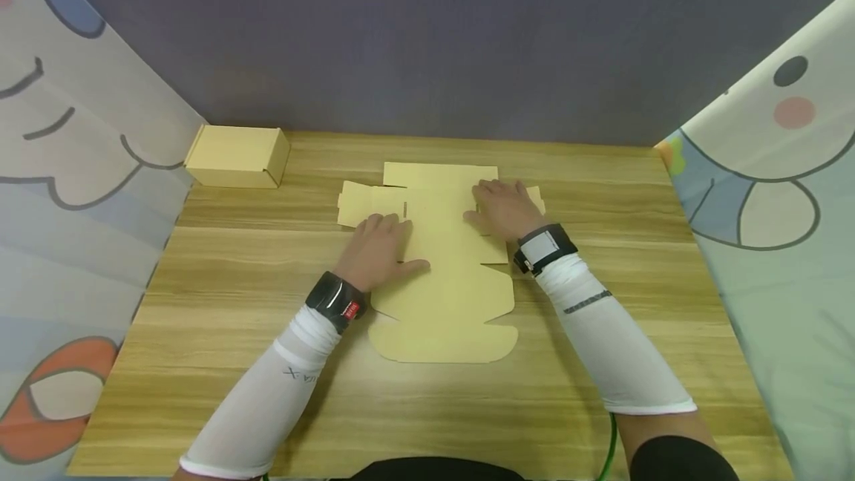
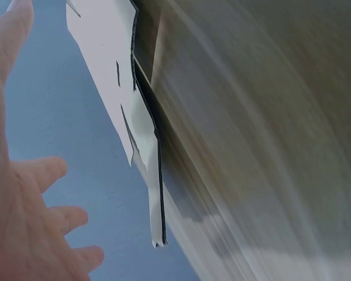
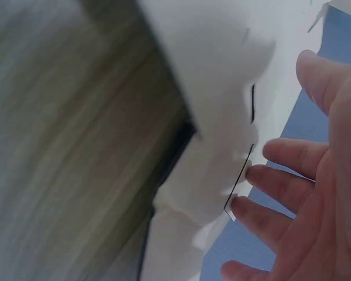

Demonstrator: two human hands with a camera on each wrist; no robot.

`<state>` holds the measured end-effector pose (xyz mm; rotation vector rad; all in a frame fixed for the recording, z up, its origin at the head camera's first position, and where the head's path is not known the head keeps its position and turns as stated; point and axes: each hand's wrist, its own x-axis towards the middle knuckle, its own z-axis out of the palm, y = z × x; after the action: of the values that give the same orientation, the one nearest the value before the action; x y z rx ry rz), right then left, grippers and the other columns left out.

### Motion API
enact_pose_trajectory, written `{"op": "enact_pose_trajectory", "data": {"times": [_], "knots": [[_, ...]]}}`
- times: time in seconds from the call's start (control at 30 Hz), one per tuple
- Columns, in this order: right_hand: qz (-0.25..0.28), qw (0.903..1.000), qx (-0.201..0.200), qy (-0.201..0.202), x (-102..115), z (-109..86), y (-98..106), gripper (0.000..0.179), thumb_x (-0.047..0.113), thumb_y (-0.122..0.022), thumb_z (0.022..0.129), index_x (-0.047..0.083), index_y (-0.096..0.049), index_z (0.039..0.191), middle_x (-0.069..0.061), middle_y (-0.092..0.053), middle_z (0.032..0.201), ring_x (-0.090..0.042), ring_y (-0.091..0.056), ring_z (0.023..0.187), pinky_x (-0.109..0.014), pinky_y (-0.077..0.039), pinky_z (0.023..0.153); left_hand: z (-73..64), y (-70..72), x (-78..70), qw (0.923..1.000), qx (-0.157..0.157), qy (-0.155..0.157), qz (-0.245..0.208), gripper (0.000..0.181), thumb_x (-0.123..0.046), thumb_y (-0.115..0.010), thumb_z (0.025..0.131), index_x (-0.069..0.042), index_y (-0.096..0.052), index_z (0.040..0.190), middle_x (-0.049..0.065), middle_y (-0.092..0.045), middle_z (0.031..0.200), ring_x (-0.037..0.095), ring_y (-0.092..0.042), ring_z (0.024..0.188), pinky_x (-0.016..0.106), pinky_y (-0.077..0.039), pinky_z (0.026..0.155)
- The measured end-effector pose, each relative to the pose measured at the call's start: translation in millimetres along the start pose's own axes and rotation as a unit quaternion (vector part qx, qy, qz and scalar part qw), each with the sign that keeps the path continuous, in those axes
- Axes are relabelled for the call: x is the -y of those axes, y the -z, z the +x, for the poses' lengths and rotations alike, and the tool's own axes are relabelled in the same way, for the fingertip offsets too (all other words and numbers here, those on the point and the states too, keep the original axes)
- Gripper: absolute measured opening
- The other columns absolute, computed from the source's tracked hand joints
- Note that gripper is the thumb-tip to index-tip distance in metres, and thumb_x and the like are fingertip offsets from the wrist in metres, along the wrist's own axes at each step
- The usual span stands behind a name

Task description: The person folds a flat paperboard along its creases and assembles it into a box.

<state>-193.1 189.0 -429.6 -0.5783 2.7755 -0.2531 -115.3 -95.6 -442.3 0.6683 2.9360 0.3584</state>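
Observation:
An unfolded yellow cardboard box blank (image 1: 441, 288) lies flat on the wooden table, its rounded flap nearest the person. My left hand (image 1: 374, 251) is over its left edge with fingers spread and thumb pointing inward. In the left wrist view, that hand (image 2: 32, 228) has extended fingers and holds nothing; the blank's slotted side (image 2: 102, 44) rises slightly at the edge. My right hand (image 1: 504, 210) is at the upper right side flap, partly hiding it. The right wrist view shows its fingertips (image 3: 260, 206) right at a slot line of the cardboard (image 3: 193, 64), fingers nearly straight.
A folded, closed cardboard box (image 1: 237, 158) stands at the table's far left corner. A dark grey panel (image 1: 427, 43) rises behind the table (image 1: 220, 303), and cartoon-printed cloth (image 1: 748, 206) hangs along both sides. A green cable (image 1: 611, 444) runs near the right arm.

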Motion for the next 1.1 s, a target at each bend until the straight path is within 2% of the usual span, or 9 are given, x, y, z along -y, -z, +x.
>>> {"op": "enact_pose_trajectory", "data": {"times": [0.17, 0.27, 0.37, 0.47, 0.63, 0.7, 0.87, 1.0, 1.1], "knots": [[-0.007, 0.9999, 0.003, -0.008, -4, -4.9, -5, 0.066, 0.055, -0.047, 0.106, 0.009, -0.048, 0.153, -0.017, -0.036, 0.168, -0.043, -0.036, 0.154, -0.079, -0.014, 0.122, -1.2, 3.0, -0.4, 1.0, -0.004, 0.0, 0.002, 0.081, -0.075, -0.066, 0.087, -0.009, -0.063, 0.132, 0.015, -0.062, 0.134, 0.043, -0.049, 0.137, 0.061, -0.039, 0.117], [-0.018, 0.9998, -0.01, -0.009, -7, -12.0, -8, 0.059, 0.055, -0.048, 0.105, 0.01, -0.055, 0.143, -0.016, -0.043, 0.164, -0.044, -0.045, 0.148, -0.08, -0.02, 0.12, -2.4, 7.0, -1.1, 1.0, -0.004, 0.004, -0.001, 0.081, -0.074, -0.066, 0.087, -0.008, -0.063, 0.133, 0.016, -0.059, 0.14, 0.043, -0.045, 0.142, 0.063, -0.036, 0.12], [-0.031, 0.9991, -0.028, -0.007, -6, -23.3, -11, 0.048, 0.051, -0.05, 0.105, 0.01, -0.06, 0.128, -0.016, -0.059, 0.144, -0.045, -0.057, 0.131, -0.079, -0.026, 0.116, -3.5, 10.6, -2.3, 1.0, -0.001, 0.009, -0.001, 0.083, -0.074, -0.067, 0.087, -0.008, -0.061, 0.138, 0.017, -0.057, 0.145, 0.044, -0.043, 0.145, 0.064, -0.034, 0.121], [-0.041, 0.9985, -0.034, -0.009, -5, -37.3, -13, 0.042, 0.047, -0.052, 0.104, 0.01, -0.061, 0.122, -0.014, -0.063, 0.126, -0.044, -0.061, 0.121, -0.078, -0.028, 0.116, -4.4, 13.0, -3.6, 0.9999, 0.005, 0.011, 0.006, 0.086, -0.073, -0.066, 0.088, -0.008, -0.059, 0.143, 0.019, -0.054, 0.15, 0.046, -0.041, 0.148, 0.065, -0.032, 0.123], [-0.074, 0.9966, -0.036, -0.007, -1, -61.5, -16, 0.041, 0.044, -0.059, 0.103, 0.007, -0.061, 0.119, -0.018, -0.063, 0.126, -0.047, -0.061, 0.121, -0.076, -0.033, 0.114, -5.3, 18.5, -7.7, 0.9997, 0.015, 0.016, 0.007, 0.085, -0.073, -0.064, 0.089, -0.009, -0.058, 0.145, 0.02, -0.049, 0.156, 0.047, -0.039, 0.149, 0.064, -0.031, 0.125], [-0.095, 0.9946, -0.042, -0.002, 1, -70.3, -19, 0.043, 0.045, -0.062, 0.102, 0.005, -0.062, 0.119, -0.018, -0.064, 0.121, -0.046, -0.062, 0.117, -0.072, -0.039, 0.111, -4.9, 21.1, -10.7, 0.9996, 0.022, 0.016, 0.001, 0.085, -0.073, -0.064, 0.09, -0.01, -0.057, 0.146, 0.019, -0.049, 0.157, 0.048, -0.04, 0.149, 0.063, -0.032, 0.125], [-0.131, 0.9895, -0.06, 0.009, 13, -90.8, -27, 0.048, 0.049, -0.067, 0.099, 0.004, -0.063, 0.114, -0.014, -0.062, 0.099, -0.038, -0.063, 0.095, -0.061, -0.051, 0.093, 0.3, 25.1, -18.5, 0.9996, 0.028, 0.003, -0.006, 0.08, -0.067, -0.067, 0.091, -0.008, -0.059, 0.144, 0.019, -0.056, 0.149, 0.047, -0.051, 0.139, 0.061, -0.042, 0.118], [-0.147, 0.9868, -0.065, 0.022, 27, -105.0, -32, 0.049, 0.051, -0.069, 0.097, 0.004, -0.065, 0.112, -0.01, -0.057, 0.088, -0.03, -0.06, 0.084, -0.052, -0.053, 0.08, 7.2, 22.3, -21.6, 0.9995, 0.029, -0.003, 0.006, 0.076, -0.065, -0.068, 0.092, -0.007, -0.061, 0.141, 0.019, -0.061, 0.141, 0.043, -0.058, 0.127, 0.058, -0.05, 0.11], [-0.147, 0.9865, -0.067, 0.03, 37, -114.6, -37, 0.046, 0.05, -0.07, 0.096, 0.006, -0.066, 0.107, -0.006, -0.053, 0.083, -0.025, -0.057, 0.079, -0.047, -0.049, 0.075, 11.8, 18.3, -22.7, 0.9993, 0.035, -0.002, 0.009, 0.074, -0.065, -0.067, 0.092, -0.008, -0.061, 0.139, 0.018, -0.062, 0.138, 0.042, -0.059, 0.124, 0.057, -0.053, 0.105]]}}
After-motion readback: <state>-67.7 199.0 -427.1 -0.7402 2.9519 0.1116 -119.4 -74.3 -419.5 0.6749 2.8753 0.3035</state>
